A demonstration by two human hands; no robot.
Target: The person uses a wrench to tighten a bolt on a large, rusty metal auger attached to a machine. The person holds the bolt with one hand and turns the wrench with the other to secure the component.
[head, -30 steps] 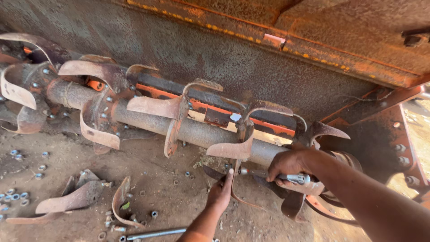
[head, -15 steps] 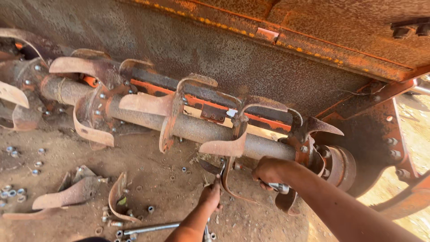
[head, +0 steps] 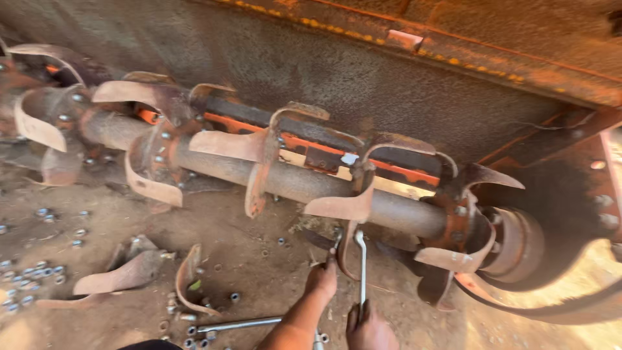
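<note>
Steel spanner (head: 360, 272) pinched in our right hand (head: 369, 327); left hand (head: 322, 279), fingers pressed together, steadies the bolt at the curved blade (head: 343, 207) above. We keep the spanner square.

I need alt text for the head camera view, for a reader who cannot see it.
Two hands work under a rusty tiller shaft: the right hand holds a wrench, the left hand reaches a curved blade. Loose blades and nuts lie on dirt.

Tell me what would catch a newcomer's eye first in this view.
The long rusty rotor shaft with curved blades runs across the middle, under a dirt-caked orange housing. At the bottom, the right hand holds a slim metal wrench up to a blade, the left hand beside it. Loose blades and nuts lie on the ground at left.
</note>
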